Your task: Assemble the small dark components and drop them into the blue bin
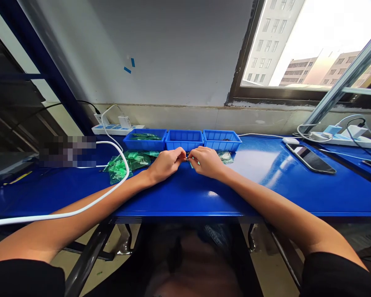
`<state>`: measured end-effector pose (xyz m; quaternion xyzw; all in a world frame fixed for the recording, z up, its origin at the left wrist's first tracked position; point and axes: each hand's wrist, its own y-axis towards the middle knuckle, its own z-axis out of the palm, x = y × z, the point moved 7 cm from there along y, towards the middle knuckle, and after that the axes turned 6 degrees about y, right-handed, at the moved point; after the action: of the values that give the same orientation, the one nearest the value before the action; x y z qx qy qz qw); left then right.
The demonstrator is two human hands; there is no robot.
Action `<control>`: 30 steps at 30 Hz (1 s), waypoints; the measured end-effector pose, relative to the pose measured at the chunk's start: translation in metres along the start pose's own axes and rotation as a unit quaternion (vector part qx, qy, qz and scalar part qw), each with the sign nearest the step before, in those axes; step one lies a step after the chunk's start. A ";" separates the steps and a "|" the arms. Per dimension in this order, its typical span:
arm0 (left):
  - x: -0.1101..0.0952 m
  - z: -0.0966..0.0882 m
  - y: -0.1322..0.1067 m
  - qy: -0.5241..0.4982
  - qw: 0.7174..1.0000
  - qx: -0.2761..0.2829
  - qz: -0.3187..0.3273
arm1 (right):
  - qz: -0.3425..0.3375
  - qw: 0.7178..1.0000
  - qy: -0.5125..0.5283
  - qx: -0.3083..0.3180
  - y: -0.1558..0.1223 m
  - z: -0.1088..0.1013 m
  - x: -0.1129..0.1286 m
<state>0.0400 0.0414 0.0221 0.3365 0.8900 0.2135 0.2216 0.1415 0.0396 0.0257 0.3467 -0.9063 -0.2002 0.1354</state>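
Note:
My left hand [167,163] and my right hand [206,161] meet on the blue table [266,185] in front of three blue bins. Both have their fingers curled in a pinch around a small part [187,157] between them, too small to name. Green bagged circuit boards [123,165] lie just left of my left hand, and another green bag [225,156] shows behind my right hand. The left bin [144,140] holds green boards, the middle bin [184,139] looks bare, and the right bin [222,140] holds a few small dark pieces.
A white cable [111,192] crosses my left forearm from a power strip [116,128] at the back left. A phone [311,158] lies face up at the right, near a second power strip [340,138] with chargers. A wall and window stand behind.

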 end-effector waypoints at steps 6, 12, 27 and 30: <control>0.002 -0.001 0.002 -0.016 1.000 -0.002 -0.017 | 0.016 1.000 0.001 -0.008 0.001 -0.002 -0.002; 0.002 -0.003 0.004 0.011 1.000 0.009 -0.003 | 0.022 0.999 0.008 -0.032 0.001 -0.007 -0.003; 0.001 -0.003 0.004 0.038 0.999 0.014 -0.003 | -0.003 0.999 0.029 -0.014 0.001 -0.005 0.000; 0.003 0.000 0.004 0.039 0.999 0.034 -0.011 | 0.005 1.000 0.019 0.002 0.002 -0.002 -0.001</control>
<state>0.0399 0.0461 0.0236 0.3257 0.9083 0.1935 0.1776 0.1421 0.0405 0.0285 0.3463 -0.9056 -0.1909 0.1533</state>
